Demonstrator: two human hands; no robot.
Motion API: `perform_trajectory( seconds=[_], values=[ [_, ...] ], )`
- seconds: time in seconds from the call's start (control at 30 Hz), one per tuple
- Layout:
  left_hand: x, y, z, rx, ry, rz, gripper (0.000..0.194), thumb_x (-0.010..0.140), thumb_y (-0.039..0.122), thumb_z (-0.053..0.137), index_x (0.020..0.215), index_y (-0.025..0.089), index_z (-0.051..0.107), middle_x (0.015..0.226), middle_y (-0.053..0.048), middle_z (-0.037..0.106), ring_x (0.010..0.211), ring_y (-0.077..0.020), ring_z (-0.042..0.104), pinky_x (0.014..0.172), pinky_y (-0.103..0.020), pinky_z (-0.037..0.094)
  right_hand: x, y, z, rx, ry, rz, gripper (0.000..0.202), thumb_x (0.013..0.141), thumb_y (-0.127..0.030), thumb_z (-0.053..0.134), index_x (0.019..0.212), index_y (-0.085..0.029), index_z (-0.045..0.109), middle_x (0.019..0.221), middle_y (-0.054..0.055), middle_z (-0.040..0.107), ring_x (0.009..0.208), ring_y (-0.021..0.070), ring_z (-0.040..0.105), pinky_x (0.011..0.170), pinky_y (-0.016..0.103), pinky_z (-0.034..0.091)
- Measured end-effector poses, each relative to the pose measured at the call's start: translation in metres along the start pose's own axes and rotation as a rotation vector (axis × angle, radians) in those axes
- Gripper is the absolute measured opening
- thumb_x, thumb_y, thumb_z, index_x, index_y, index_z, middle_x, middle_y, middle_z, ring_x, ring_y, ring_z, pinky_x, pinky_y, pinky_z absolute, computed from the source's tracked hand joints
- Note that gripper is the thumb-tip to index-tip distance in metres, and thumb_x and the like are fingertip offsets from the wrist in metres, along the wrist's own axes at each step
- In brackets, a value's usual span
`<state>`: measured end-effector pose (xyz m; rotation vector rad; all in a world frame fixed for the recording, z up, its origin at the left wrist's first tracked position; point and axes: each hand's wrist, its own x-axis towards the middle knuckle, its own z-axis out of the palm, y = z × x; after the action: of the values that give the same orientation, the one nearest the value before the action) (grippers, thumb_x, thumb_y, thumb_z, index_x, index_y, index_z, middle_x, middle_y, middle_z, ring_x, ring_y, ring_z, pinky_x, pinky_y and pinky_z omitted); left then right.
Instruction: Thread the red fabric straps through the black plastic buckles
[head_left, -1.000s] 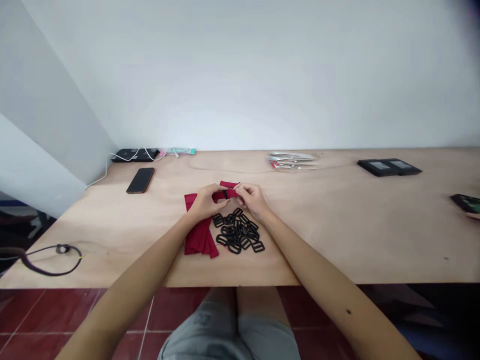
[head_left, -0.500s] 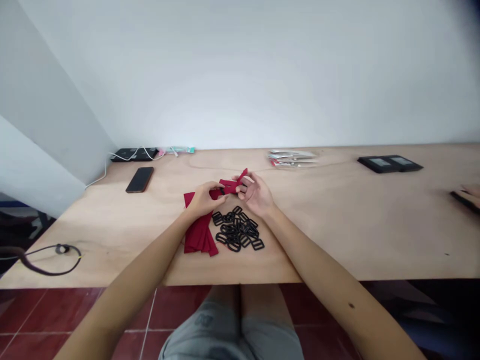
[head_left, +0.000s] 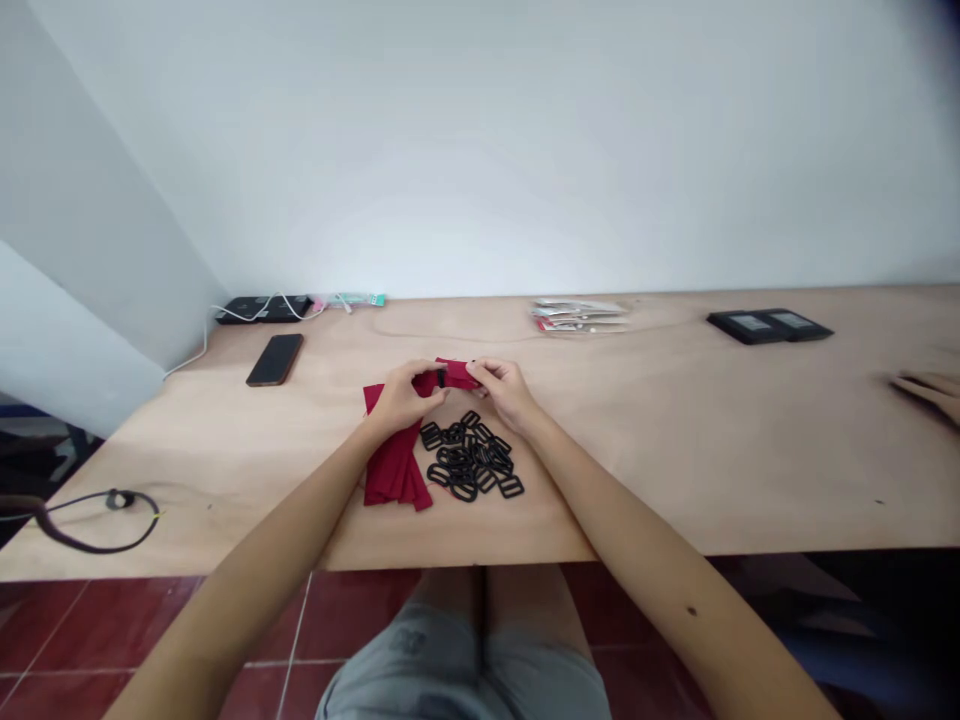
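My left hand (head_left: 405, 400) grips a black buckle (head_left: 441, 378) between thumb and fingers, with a red strap (head_left: 456, 374) running through it. The strap's right end is pinched by my right hand (head_left: 508, 392), thumb on top. Under and beside my left hand, several red fabric strips (head_left: 394, 465) lie fanned out on the table. A loose pile of black plastic buckles (head_left: 471, 455) lies just in front of my hands, between my forearms.
On the wooden table (head_left: 660, 440) are a phone (head_left: 275, 360), black boxes with a white cable (head_left: 262, 309), flat packets (head_left: 579, 315) and two black cases (head_left: 770, 325). A looped cable (head_left: 97, 548) lies left. Another person's hand (head_left: 930, 392) shows at the right edge.
My right hand has turned over and closed on the strap's end, which was sticking up and now lies flatter. The other person's hand at the right has moved.
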<state>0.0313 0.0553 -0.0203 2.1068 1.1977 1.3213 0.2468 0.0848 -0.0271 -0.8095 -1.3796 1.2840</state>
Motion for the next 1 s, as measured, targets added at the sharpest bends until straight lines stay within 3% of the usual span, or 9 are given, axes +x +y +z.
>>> perform_trajectory(
  seconds=[0.23, 0.4, 1.0],
  values=[
    [-0.0005, 0.0021, -0.0011, -0.006, 0.000, 0.076, 0.035, 0.084, 0.020, 0.080, 0.118, 0.019, 0.077, 0.115, -0.009, 0.080, 0.107, -0.0254, 0.077, 0.100, -0.043, 0.061, -0.0030, -0.0050, 0.0005, -0.201, -0.103, -0.094, 0.045, 0.086, -0.061, 0.076, 0.070, -0.019, 0.069, 0.071, 0.002, 0.066, 0.068, 0.0170, 0.056, 0.067, 0.030, 0.045],
    [0.0001, 0.0030, -0.0018, 0.013, -0.026, 0.148, 0.032, 0.085, 0.019, 0.079, 0.117, 0.020, 0.077, 0.109, -0.009, 0.079, 0.100, -0.0244, 0.076, 0.095, -0.041, 0.060, -0.0039, -0.0078, 0.0010, -0.269, -0.110, -0.140, 0.041, 0.088, -0.054, 0.073, 0.068, -0.019, 0.068, 0.067, 0.001, 0.064, 0.065, 0.0167, 0.054, 0.063, 0.029, 0.043],
    [-0.0001, -0.0012, -0.0062, 0.132, -0.097, 0.186, 0.039, 0.081, 0.015, 0.077, 0.119, 0.024, 0.078, 0.111, -0.007, 0.079, 0.104, -0.0259, 0.072, 0.098, -0.043, 0.058, -0.0053, -0.0036, -0.0015, -0.450, -0.126, -0.210, 0.026, 0.089, -0.036, 0.067, 0.069, -0.020, 0.067, 0.067, 0.000, 0.062, 0.064, 0.0164, 0.053, 0.064, 0.030, 0.040]
  ],
)
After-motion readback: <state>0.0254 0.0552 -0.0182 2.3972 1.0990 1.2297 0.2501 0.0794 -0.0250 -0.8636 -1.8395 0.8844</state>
